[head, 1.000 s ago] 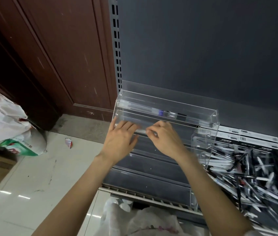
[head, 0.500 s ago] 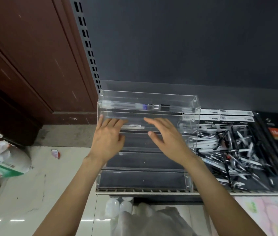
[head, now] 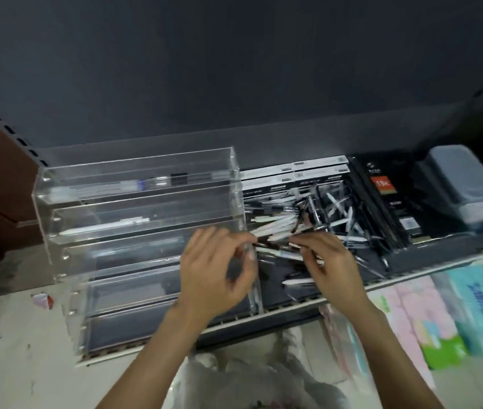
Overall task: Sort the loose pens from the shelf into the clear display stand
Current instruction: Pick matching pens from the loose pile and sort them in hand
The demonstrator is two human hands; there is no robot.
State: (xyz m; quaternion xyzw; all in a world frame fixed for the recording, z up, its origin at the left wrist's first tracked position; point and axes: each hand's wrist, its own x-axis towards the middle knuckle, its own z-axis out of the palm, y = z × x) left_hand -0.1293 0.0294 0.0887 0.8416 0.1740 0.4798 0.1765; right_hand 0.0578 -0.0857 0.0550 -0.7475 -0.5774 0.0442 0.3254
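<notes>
The loose pens [head: 308, 228] lie in a tangled heap on the dark shelf [head: 429, 246], just to the right of the clear display stand [head: 133, 219], whose stepped tiers rise toward the back panel. A few pens already rest in the stand's upper two tiers; the lower tiers look bare, so the sorting is judged to be at an early stage.

The step in hand is the pick-up. Both hands are at the near left edge of the heap, beside the stand's right wall. The left hand [head: 216, 276] has its fingers curled, thumb and forefinger close together near the tip of a pen, but motion blur hides whether its grip actually grasps anything. The right hand [head: 331, 267] reaches into the pile with fingers bent over several pens; again, I cannot tell whether its grip has closed on one.

The next move probably calls for freeing a single pen from the crossed ones around it, turning it level with the tiers, and carrying it left over the stand's wall into a matching row. Black boxes [head: 382, 199] stand farther right.
</notes>
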